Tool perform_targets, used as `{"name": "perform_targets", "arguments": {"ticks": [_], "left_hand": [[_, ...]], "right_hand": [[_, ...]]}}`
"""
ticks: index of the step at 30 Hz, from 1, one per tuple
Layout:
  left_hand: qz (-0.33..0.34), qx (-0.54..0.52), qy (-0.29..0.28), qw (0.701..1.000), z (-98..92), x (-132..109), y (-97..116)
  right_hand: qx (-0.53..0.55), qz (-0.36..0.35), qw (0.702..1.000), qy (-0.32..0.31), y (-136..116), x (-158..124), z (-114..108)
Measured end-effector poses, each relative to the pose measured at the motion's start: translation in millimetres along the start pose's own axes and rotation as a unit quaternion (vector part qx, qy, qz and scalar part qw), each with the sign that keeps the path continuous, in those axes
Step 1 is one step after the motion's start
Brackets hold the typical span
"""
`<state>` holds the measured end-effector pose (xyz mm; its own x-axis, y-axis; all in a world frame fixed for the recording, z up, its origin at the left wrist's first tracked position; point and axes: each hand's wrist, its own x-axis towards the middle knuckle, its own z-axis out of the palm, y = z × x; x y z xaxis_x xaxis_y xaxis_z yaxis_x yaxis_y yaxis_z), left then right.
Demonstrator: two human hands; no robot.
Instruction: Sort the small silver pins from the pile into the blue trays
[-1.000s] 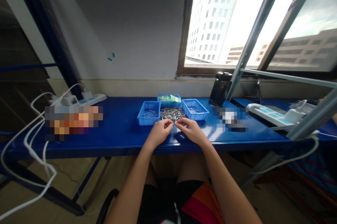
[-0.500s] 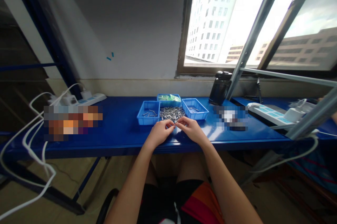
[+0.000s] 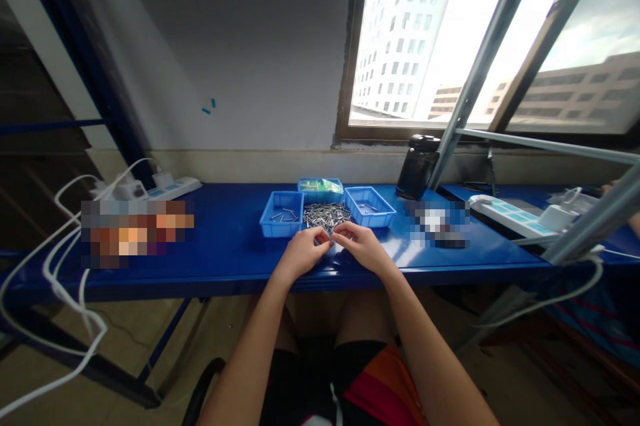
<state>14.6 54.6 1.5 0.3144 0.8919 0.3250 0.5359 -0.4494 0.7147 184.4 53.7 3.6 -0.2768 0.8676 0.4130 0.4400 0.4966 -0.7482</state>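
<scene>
A heap of small metal screws or pins (image 3: 327,214) lies on the blue table, just beyond my hands. My left hand (image 3: 307,251) and my right hand (image 3: 358,243) meet at the fingertips over the near edge of the heap. Both have their fingers pinched together; whatever they hold is too small to make out. To the left of the heap stands a blue bin (image 3: 281,229) with a few metal pieces inside. Another blue bin (image 3: 377,219), on the right, also has a few. Behind the heap, a third blue bin (image 3: 303,184) contains a green plastic packet (image 3: 323,186).
A black jug-like container (image 3: 419,166) stands near the window. Power strips with chargers lie at the left (image 3: 180,190) and right (image 3: 510,219), with white cables hanging over the left side. A metal post (image 3: 487,73) slants up at the right. Two patches on the table are blurred out.
Hardly anything differs. My fingertips have shifted very slightly at the near edge of the heap, and the bins stay in place.
</scene>
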Motion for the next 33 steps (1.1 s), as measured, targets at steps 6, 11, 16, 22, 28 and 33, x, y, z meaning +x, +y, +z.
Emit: {"name": "perform_targets", "arguments": {"ticks": [6,11,16,22,28,33], "left_hand": [[0.005,-0.002,0.001,1.0,0.1,-0.6,-1.1],[0.014,-0.019,0.015,1.0,-1.1,-0.7,-0.4],[0.017,-0.039,0.046,0.998,-3.7,-2.5,3.2],[0.015,-0.058,0.052,0.997,-4.4,-2.5,4.7],[0.018,-0.069,0.034,0.997,-4.2,-1.8,5.6],[0.019,-0.053,0.034,0.998,-4.9,-2.7,5.3]], "right_hand": [[-0.011,-0.01,1.0,0.006,-1.8,-1.0,-0.6],[-0.018,-0.003,1.0,0.019,-1.2,-1.1,-1.3],[-0.025,0.001,1.0,0.016,2.5,0.8,-0.5],[-0.024,-0.015,0.999,-0.023,4.0,0.4,1.0],[-0.023,-0.024,0.999,-0.03,1.7,0.1,2.2],[-0.02,-0.025,0.999,-0.038,1.6,0.6,2.0]]}}
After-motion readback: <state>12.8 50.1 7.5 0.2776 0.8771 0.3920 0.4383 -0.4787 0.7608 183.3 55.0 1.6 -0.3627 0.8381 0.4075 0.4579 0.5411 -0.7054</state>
